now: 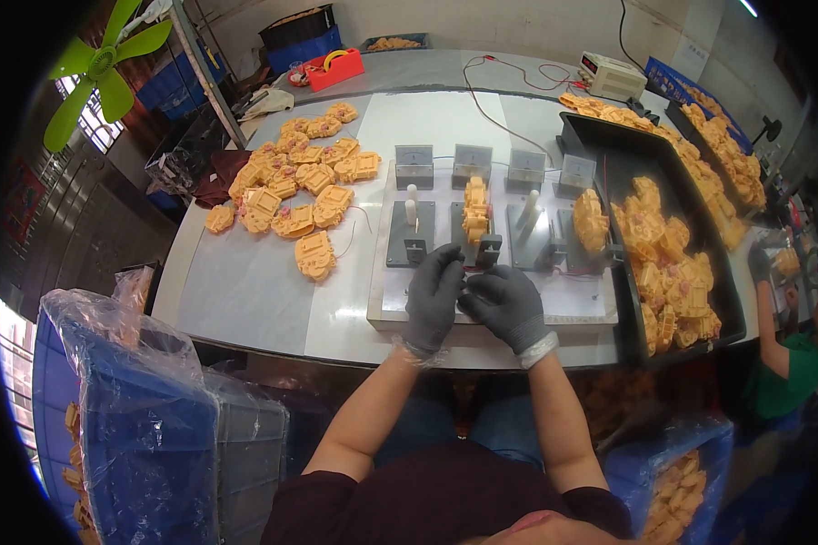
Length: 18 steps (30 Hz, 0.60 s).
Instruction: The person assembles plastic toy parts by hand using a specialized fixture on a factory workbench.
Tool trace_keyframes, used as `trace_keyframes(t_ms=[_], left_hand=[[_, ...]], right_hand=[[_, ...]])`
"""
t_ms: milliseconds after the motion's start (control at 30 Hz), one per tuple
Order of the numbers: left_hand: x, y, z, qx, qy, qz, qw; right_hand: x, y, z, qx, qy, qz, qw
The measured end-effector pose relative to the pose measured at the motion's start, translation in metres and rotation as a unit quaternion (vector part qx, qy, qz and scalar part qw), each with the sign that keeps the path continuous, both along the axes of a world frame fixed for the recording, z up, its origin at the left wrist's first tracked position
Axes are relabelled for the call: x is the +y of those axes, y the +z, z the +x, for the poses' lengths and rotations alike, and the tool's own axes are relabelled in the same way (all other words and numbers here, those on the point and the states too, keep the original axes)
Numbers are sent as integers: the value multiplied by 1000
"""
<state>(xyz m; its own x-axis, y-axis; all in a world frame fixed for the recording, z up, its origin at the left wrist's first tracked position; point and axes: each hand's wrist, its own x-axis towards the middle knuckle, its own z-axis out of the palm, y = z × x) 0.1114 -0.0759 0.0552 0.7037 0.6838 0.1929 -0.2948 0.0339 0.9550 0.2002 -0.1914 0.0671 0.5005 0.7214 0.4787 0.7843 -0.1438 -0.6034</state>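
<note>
My left hand, in a grey glove, is closed with fingertips bent down at the front of the second station of a test fixture. Close beside it, my right hand, gloved alike, has thumb and fingers pinched together. Whatever lies between the fingertips is too small to make out. Just beyond them, an orange-yellow plastic housing stands on edge at that station, behind a small black block. A similar housing sits at the rightmost station. White pegs show on the other two stations, and panel meters line the back.
Orange-yellow housings are heaped left of the fixture. A black tray holding more stands at the right. Behind are a red tape dispenser and a power supply. Blue bins flank me; a co-worker's arm shows far right.
</note>
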Motion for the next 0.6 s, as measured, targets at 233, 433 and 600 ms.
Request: trace_keyframes(t_ms=[233,433,600], left_hand=[[1,-3,3,2,5,17,1000],[4,-10,4,3,15,47,999],[2,-8,3,6,14,30,999]], right_hand=[[7,-6,2,45,-77,-31,996],[5,-2,-1,31,-64,-4,997],[5,-4,-1,15,-64,4,998]])
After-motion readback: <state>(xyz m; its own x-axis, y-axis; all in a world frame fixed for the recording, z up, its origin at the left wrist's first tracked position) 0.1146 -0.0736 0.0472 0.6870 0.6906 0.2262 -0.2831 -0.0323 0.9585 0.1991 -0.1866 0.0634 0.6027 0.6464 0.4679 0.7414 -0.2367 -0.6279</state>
